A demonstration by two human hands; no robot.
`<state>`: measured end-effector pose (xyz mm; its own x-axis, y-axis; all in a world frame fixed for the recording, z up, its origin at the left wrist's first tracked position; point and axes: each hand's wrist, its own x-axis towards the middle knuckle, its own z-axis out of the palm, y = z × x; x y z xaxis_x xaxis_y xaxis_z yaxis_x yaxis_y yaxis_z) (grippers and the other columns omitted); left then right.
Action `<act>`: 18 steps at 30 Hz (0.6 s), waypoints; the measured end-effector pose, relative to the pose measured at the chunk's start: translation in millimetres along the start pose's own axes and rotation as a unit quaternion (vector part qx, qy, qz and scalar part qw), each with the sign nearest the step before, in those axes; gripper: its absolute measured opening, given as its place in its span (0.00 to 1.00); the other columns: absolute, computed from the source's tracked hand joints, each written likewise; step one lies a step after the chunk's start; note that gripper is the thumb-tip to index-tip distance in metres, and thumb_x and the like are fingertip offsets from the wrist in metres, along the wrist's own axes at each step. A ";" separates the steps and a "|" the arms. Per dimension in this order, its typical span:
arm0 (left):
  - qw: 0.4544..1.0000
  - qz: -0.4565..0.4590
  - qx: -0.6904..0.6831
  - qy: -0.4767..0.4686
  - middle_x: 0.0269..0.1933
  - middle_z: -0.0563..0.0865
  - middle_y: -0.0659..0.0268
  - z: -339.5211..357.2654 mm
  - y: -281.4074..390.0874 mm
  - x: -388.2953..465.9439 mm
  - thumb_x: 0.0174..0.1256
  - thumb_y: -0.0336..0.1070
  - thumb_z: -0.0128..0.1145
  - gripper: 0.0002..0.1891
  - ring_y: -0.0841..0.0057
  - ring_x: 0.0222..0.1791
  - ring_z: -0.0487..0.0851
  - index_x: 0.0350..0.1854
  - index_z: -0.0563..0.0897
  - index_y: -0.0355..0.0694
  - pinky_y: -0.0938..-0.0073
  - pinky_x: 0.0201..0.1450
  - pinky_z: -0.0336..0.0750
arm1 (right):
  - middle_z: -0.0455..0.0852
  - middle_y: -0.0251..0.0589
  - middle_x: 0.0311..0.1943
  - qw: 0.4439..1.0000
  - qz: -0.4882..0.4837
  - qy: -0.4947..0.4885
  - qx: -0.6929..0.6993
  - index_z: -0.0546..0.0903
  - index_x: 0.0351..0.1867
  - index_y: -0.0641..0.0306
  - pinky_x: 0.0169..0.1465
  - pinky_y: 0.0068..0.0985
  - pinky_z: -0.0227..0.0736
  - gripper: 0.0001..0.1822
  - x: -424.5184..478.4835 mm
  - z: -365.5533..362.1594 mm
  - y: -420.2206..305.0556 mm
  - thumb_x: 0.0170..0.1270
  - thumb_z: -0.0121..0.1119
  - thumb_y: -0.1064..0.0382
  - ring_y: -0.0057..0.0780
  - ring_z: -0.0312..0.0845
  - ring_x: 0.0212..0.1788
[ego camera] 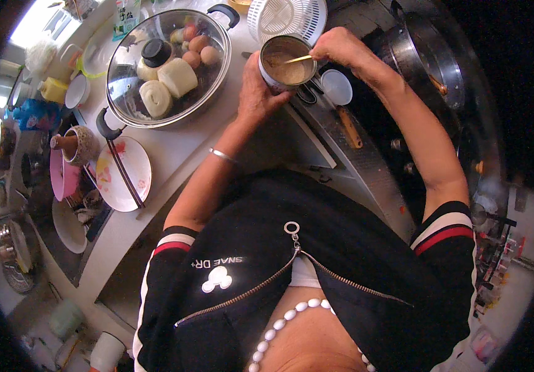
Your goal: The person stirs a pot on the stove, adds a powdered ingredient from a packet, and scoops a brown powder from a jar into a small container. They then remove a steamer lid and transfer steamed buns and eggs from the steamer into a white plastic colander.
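Note:
My left hand (258, 95) is wrapped around an open can (272, 84) from its near left side and holds it tilted so its mouth faces me. Pale brown powder (295, 73) lies inside the can. Between the fingers of my right hand (336, 46) is a thin yellowish spoon or scoop (300, 59), whose far end reaches into the can; that end is hard to make out against the powder. The can is above the counter's inner corner, just in front of a white plastic colander (290, 16).
To the left stands a wide pan with a glass lid (122, 88), steamed buns (156, 98) and several eggs (198, 44) beneath it. Chopsticks (127, 174) cross a floral plate (142, 186) near a mortar (85, 144). A wok (404, 51) sits at right, beyond a wooden-handled utensil (349, 128).

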<state>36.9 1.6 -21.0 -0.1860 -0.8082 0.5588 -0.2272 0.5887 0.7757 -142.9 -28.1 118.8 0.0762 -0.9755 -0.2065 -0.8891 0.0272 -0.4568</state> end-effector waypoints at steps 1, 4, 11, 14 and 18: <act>1.000 0.005 0.003 0.000 0.57 0.66 0.55 0.4 -0.9 0.6 0.32 0.35 0.71 0.47 0.57 0.59 0.64 0.60 0.57 0.40 0.64 0.60 0.61 | 0.75 0.34 0.13 0.997 0.038 0.005 0.067 0.82 0.22 0.67 0.23 0.23 0.62 0.11 -2.6 -1.6 3.5 0.45 0.61 0.60 0.24 0.68 0.17; 1.000 0.008 0.002 -0.002 0.57 0.66 0.54 2.5 -3.8 1.5 0.32 0.35 0.72 0.48 0.57 0.59 0.64 0.60 0.57 0.39 0.64 0.60 0.61 | 0.68 0.27 0.11 0.975 0.080 -0.018 0.208 0.81 0.21 0.64 0.16 0.18 0.48 0.08 -19.0 -14.6 0.0 0.46 0.61 0.61 0.17 0.57 0.12; 0.999 -0.027 -0.003 -0.022 0.56 0.65 0.55 0.0 2.8 2.4 0.36 0.37 0.72 0.45 0.61 0.58 0.64 0.59 0.58 0.38 0.66 0.61 0.59 | 0.64 0.24 0.10 0.960 0.130 -0.033 0.244 0.81 0.23 0.62 0.14 0.17 0.42 0.08 -25.4 -24.4 16.5 0.50 0.61 0.60 0.13 0.52 0.10; 1.000 -0.018 0.010 -0.013 0.56 0.66 0.55 0.9 -0.7 1.6 0.34 0.37 0.72 0.47 0.58 0.58 0.65 0.60 0.58 0.39 0.65 0.60 0.61 | 0.64 0.25 0.10 0.953 0.142 -0.032 0.264 0.80 0.19 0.60 0.16 0.19 0.42 0.08 -31.8 -21.6 19.1 0.45 0.63 0.60 0.15 0.52 0.12; 1.000 -0.007 0.007 -0.006 0.55 0.67 0.55 1.0 1.7 2.9 0.32 0.35 0.72 0.47 0.57 0.58 0.65 0.60 0.58 0.39 0.64 0.59 0.61 | 0.65 0.26 0.11 0.950 0.140 -0.029 0.276 0.81 0.18 0.61 0.17 0.20 0.44 0.08 -36.9 -25.7 24.1 0.42 0.63 0.59 0.16 0.53 0.13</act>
<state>35.0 0.2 -18.4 -0.1947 -0.8164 0.5436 -0.2435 0.5771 0.7795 -178.8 3.0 137.7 -0.0888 -0.8997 -0.4275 -0.5070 0.4102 -0.7581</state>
